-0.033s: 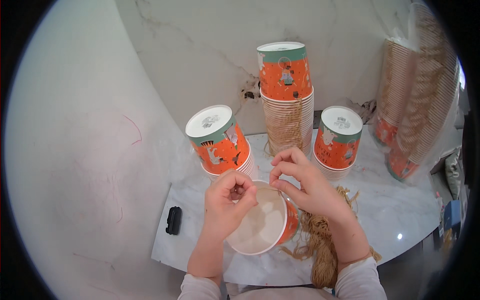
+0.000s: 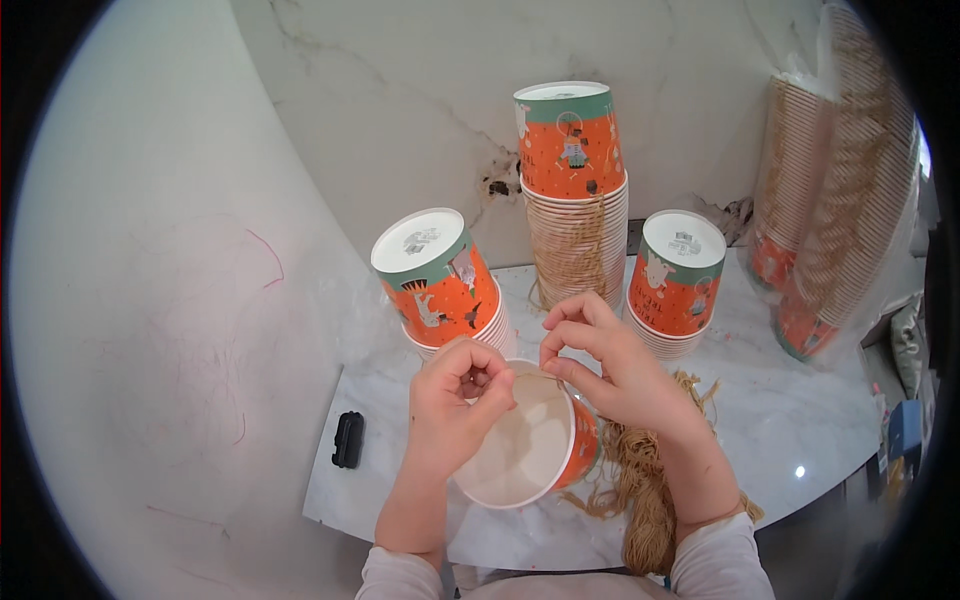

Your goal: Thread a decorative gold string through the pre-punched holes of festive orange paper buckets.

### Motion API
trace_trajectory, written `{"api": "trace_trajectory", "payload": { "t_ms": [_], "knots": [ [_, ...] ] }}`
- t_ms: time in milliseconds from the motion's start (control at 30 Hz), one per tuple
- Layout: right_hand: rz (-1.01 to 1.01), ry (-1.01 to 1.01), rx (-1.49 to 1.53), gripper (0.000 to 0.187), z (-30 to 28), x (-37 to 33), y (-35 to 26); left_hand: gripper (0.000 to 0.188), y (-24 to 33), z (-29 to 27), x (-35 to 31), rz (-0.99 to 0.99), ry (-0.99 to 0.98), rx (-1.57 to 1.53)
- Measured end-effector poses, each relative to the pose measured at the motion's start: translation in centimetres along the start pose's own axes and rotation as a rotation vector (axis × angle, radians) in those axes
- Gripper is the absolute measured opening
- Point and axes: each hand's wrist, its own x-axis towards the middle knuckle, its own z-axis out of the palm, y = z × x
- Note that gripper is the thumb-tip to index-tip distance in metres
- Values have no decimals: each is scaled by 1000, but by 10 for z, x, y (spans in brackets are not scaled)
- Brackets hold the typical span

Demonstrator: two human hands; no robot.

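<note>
Between my two hands runs a thin tan string (image 2: 538, 376), above the far rim of a paper bucket (image 2: 583, 452). My left hand (image 2: 452, 405) pinches one part of it, thumb against curled fingers. On the other side my right hand (image 2: 612, 368) pinches the string near the rim, its other fingers bent. The bucket is white inside, orange outside, and tilts with its mouth toward me; whether the string is fixed to it I cannot tell. Under my right forearm lies a loose bundle of tan string (image 2: 650, 525).
Upside-down orange and green buckets stand in a left stack (image 2: 445, 295), a tall middle stack (image 2: 572, 155) and a right stack (image 2: 678, 290). Bagged bucket stacks (image 2: 845, 170) lean at the far right. A small black case (image 2: 348, 440) lies near the table's left edge.
</note>
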Motion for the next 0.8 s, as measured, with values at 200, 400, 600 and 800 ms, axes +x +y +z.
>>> {"api": "trace_trajectory", "payload": {
  "t_ms": [200, 400, 600, 800],
  "knots": [
    [-24, -45, 14, 11, -4, 2, 5, 9, -2, 1, -1, -43, -24, -56],
    [56, -75, 267, 15, 2, 1, -8, 6, 2, 5, 0, -67, -25, -142],
    [42, -55, 35, 12, 5, 0, -14, 4, 1, 5, 0, -63, -39, -176],
    [-26, -46, 10, 11, 9, 2, -8, 13, 3, 6, 1, 7, -77, -141]
  ]
}}
